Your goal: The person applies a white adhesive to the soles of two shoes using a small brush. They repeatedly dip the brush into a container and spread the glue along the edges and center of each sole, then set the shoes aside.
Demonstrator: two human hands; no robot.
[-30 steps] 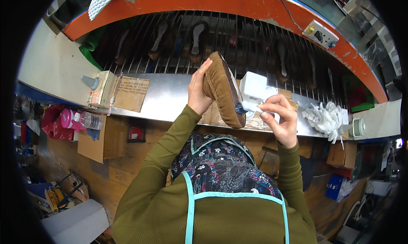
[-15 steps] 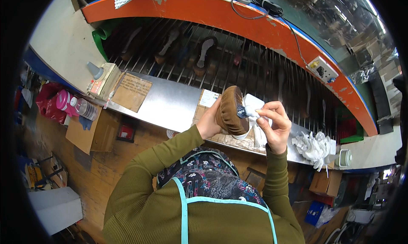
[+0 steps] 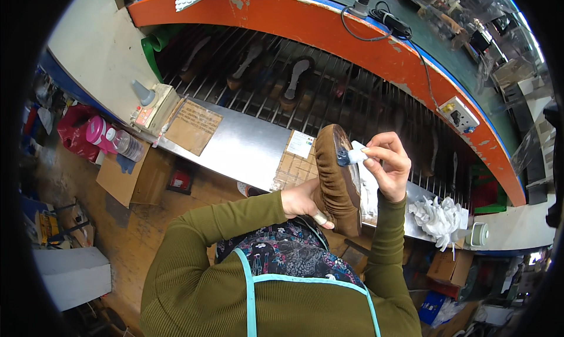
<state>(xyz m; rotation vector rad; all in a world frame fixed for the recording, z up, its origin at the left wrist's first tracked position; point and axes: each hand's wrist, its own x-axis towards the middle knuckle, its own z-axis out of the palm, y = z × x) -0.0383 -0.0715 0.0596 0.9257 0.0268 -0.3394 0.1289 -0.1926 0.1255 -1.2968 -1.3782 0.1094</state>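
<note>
1. L hand [image 3: 301, 201] is gripping a brown suede shoe [image 3: 336, 181] from below, grip closed on its lower part, holding it up above the metal desk [image 3: 247, 146] w/ sole edge facing right.
2. R hand [image 3: 389, 165] is pinching a small white cloth pad [image 3: 354, 155], fingers closed on it, pressing it vs. the shoe's sole near the top.
3. White rag pile [image 3: 437, 216] is lying on the desk, right of both hands.
4. Cardboard sheet [image 3: 192, 125] is sitting on the desk, well left.
</note>
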